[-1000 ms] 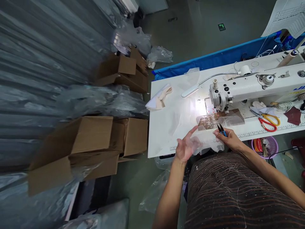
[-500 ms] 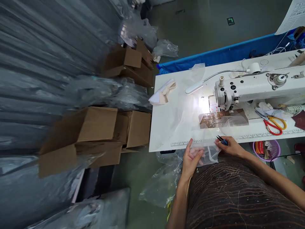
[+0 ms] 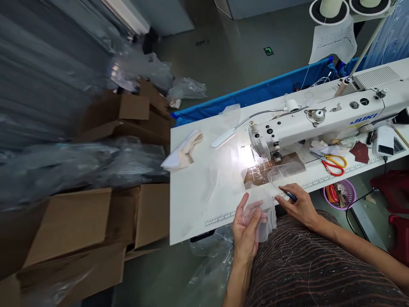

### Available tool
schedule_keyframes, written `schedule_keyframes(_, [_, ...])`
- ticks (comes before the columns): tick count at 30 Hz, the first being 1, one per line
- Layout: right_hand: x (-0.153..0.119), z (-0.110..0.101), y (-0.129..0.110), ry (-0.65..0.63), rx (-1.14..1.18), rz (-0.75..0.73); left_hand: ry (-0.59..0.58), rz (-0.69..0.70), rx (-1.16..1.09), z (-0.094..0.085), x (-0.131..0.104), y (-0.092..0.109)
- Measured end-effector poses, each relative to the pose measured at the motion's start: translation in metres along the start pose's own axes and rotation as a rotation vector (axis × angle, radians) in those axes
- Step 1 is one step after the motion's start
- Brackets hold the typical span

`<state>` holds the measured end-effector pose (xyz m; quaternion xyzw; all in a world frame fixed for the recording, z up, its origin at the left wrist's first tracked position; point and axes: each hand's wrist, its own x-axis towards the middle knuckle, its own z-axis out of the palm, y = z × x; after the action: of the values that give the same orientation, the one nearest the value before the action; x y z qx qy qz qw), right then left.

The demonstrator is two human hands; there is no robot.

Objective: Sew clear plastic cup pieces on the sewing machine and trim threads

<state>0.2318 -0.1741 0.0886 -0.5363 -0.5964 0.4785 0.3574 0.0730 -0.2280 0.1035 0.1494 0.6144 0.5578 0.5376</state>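
Observation:
My left hand [image 3: 245, 232] is closed on a piece of sheer white fabric [image 3: 266, 228], thumb on top, at the table's front edge. The fabric hangs down toward my lap, and some of its layers spread over the fingers. Just to the right, my right hand [image 3: 300, 208] curls around small blue thread snips [image 3: 291, 196], mostly hidden in the palm. Its thumb and forefinger point at the fabric's edge; whether they touch it I cannot tell. Beyond my hands, more sheer fabric [image 3: 283, 171] lies by the needle area of the white sewing machine [image 3: 287, 130].
Red-and-yellow-handled scissors [image 3: 334, 164] lie right of the needle. A lit lamp [image 3: 223, 138] on a flexible neck and a folded cream cloth piece [image 3: 183, 151] are to the left. A purple basket [image 3: 351, 194] stands below the table. Cardboard boxes [image 3: 67, 219] fill the left side.
My view has swung to the right, showing more of the machine. My right hand has turned, with the snips drawn back into the palm. My left hand still holds the fabric, slightly raised.

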Motion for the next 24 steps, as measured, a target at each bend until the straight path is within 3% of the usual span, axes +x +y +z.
schedule_keyframes(2, [-0.001,-0.003,0.0,-0.041,0.092,0.133,0.022,0.008,-0.022,0.006,-0.003,-0.003])
schedule_keyframes(5, [-0.003,-0.005,-0.002,-0.266,0.265,0.332,0.015,0.034,-0.052,0.015,-0.006,-0.006])
schedule_keyframes(7, [-0.004,-0.005,-0.005,-0.348,0.318,0.345,0.001,0.054,-0.065,0.02,-0.008,-0.009])
schedule_keyframes(13, [-0.003,-0.003,-0.011,-0.39,0.341,0.219,0.037,0.1,-0.012,0.01,-0.013,-0.019])
schedule_keyframes(18, [0.002,0.003,-0.005,-0.268,0.316,0.326,0.1,0.06,-0.08,0.0,-0.014,-0.022])
schedule_keyframes(24, [0.007,0.013,-0.013,-0.377,0.359,0.404,0.041,0.046,-0.173,0.003,-0.008,-0.015])
